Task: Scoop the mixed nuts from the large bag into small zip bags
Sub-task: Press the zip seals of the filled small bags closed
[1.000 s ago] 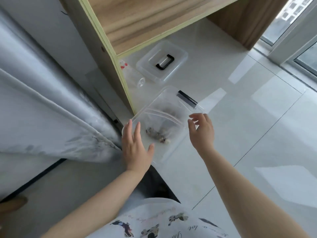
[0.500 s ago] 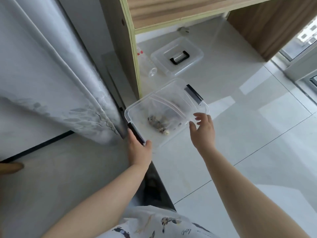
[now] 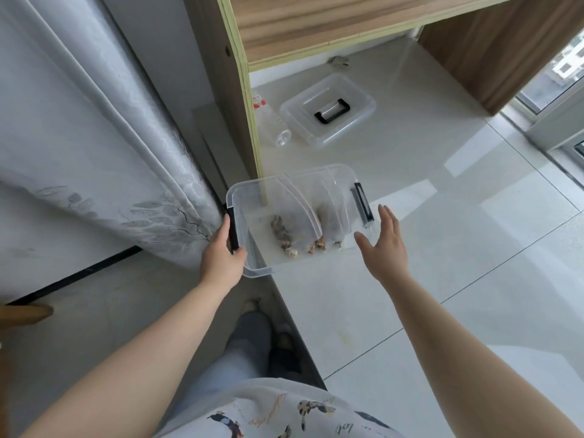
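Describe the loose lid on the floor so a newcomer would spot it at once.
Start at the wooden desk and look at the pale floor beneath it. The clear lid lies flat there, beyond the open box. Its black handle in the middle sets it apart; the box carries black clips on its ends.

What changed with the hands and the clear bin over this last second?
The left hand went from hovering to gripping the clear bin by its left black handle; the bin turned. The right hand stayed open, beside the right handle. The lid remains on the floor.
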